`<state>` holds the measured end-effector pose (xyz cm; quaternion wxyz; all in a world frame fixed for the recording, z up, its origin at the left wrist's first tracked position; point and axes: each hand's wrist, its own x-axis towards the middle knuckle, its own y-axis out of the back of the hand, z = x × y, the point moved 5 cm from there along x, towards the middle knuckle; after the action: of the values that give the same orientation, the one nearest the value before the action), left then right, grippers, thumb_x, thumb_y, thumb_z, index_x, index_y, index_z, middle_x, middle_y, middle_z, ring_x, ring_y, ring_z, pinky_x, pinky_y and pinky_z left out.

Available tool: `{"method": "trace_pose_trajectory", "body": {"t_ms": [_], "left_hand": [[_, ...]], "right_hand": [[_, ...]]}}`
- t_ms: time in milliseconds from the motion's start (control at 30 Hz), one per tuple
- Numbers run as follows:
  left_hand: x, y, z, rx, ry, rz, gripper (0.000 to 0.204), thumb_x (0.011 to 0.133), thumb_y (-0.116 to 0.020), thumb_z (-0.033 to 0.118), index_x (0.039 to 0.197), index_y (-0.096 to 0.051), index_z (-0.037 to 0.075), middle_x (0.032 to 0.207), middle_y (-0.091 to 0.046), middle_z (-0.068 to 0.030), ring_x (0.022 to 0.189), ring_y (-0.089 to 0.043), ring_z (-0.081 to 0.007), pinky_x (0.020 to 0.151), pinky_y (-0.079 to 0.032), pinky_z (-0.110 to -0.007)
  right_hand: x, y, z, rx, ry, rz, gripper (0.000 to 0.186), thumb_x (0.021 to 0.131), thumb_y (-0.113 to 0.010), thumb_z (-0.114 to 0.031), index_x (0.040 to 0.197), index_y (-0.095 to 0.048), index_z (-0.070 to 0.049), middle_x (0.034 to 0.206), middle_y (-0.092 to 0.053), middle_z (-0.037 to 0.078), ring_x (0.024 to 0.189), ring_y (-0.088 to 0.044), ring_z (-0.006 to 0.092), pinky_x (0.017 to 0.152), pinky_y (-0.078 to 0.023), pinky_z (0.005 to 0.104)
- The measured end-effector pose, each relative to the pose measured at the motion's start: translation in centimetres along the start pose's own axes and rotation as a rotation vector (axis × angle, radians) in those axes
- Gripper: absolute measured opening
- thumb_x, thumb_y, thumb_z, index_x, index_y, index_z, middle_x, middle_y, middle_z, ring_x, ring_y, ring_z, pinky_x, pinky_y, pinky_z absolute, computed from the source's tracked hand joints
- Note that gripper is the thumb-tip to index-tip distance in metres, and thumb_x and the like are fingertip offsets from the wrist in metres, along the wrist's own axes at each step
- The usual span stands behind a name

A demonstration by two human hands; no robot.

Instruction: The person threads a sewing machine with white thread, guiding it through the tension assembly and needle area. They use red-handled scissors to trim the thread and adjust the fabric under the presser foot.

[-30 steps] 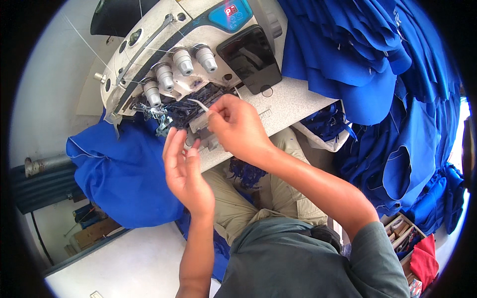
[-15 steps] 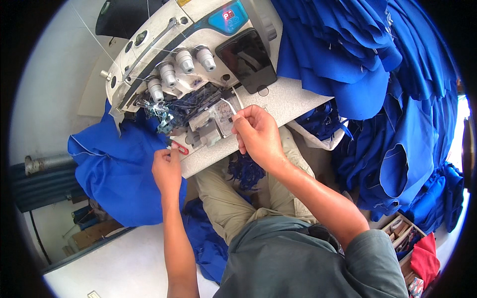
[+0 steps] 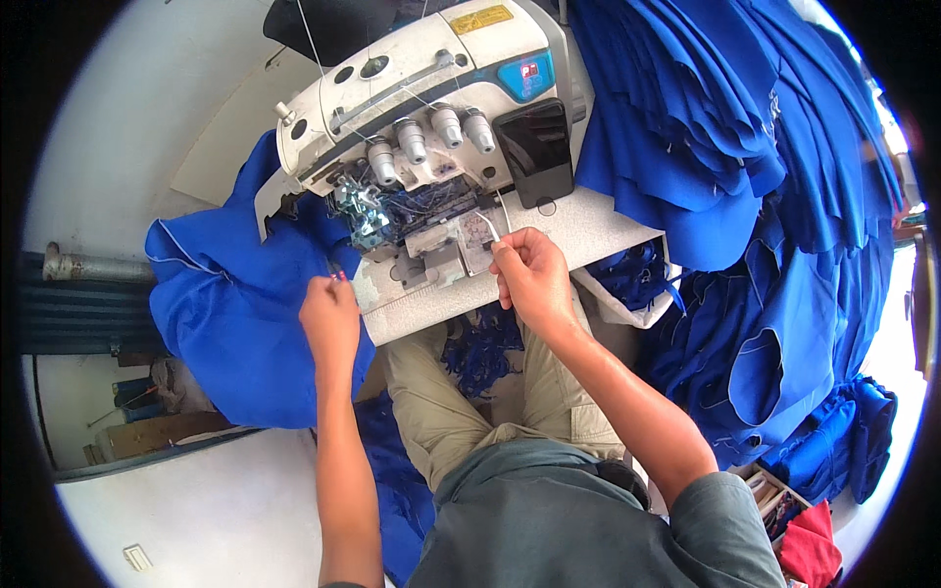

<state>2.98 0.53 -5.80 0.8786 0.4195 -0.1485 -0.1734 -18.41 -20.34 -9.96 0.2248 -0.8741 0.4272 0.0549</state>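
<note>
My right hand (image 3: 534, 284) pinches bent-tip tweezers (image 3: 487, 224), their tip raised over the working area of a white overlock sewing machine (image 3: 412, 51). The machine's front is uncovered, showing the looper parts (image 3: 421, 208) with blue lint and thread. At the machine's left front corner, my left hand (image 3: 330, 318) is closed around small red-handled thread snips (image 3: 335, 270). Most of the snips is hidden by the fingers. Behind that hand hangs blue fabric (image 3: 230, 323), draped off the machine's left side.
A black phone (image 3: 539, 162) leans against the machine's right front. Stacked blue fabric pieces (image 3: 676, 127) fill the right side. Below the table edge, a white bag (image 3: 642, 312) holds blue scraps. A red cloth (image 3: 812, 545) lies at lower right.
The view has shifted, so the machine appears farther right. My left hand has drawn back from the machine's corner, and the snips have turned within it. My right hand keeps hold of the tweezers.
</note>
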Motion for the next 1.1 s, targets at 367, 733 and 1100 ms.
{"method": "trace_pose_trajectory", "body": {"t_ms": [367, 733, 1100], "left_hand": [[-6.9, -2.8, 7.2, -0.932, 0.245, -0.371, 0.039, 0.112, -0.048, 0.036, 0.123, -0.061, 0.001, 0.072, -0.037, 0.0071, 0.056, -0.034, -0.0015, 0.045, -0.026, -0.021], [-3.8, -6.7, 9.1, -0.899, 0.311, -0.665, 0.047, 0.111, -0.048, 0.043, 0.109, -0.063, -0.001, 0.062, -0.034, 0.0101, 0.044, -0.028, -0.0010, 0.039, -0.023, -0.023], [-2.9, -7.8, 10.2, -0.871, 0.295, -0.685, 0.047, 0.111, -0.048, 0.043, 0.107, -0.061, -0.002, 0.061, -0.032, 0.0095, 0.044, -0.025, -0.0013, 0.037, -0.021, -0.022]], "right_hand": [[0.0, 0.7, 0.0, -0.067, 0.030, 0.015, 0.019, 0.102, -0.060, -0.015, 0.104, -0.056, 0.004, 0.080, -0.066, 0.009, 0.050, -0.054, 0.0090, 0.043, -0.044, 0.0263], [-0.2, 0.6, 0.0, -0.086, 0.027, 0.019, 0.021, 0.103, -0.062, -0.017, 0.104, -0.056, 0.004, 0.079, -0.064, 0.008, 0.051, -0.055, 0.0093, 0.042, -0.044, 0.0258], [-0.1, 0.4, 0.1, -0.041, 0.015, -0.002, 0.019, 0.102, -0.062, -0.014, 0.103, -0.056, 0.003, 0.078, -0.065, 0.008, 0.051, -0.054, 0.0088, 0.042, -0.044, 0.0255]]}}
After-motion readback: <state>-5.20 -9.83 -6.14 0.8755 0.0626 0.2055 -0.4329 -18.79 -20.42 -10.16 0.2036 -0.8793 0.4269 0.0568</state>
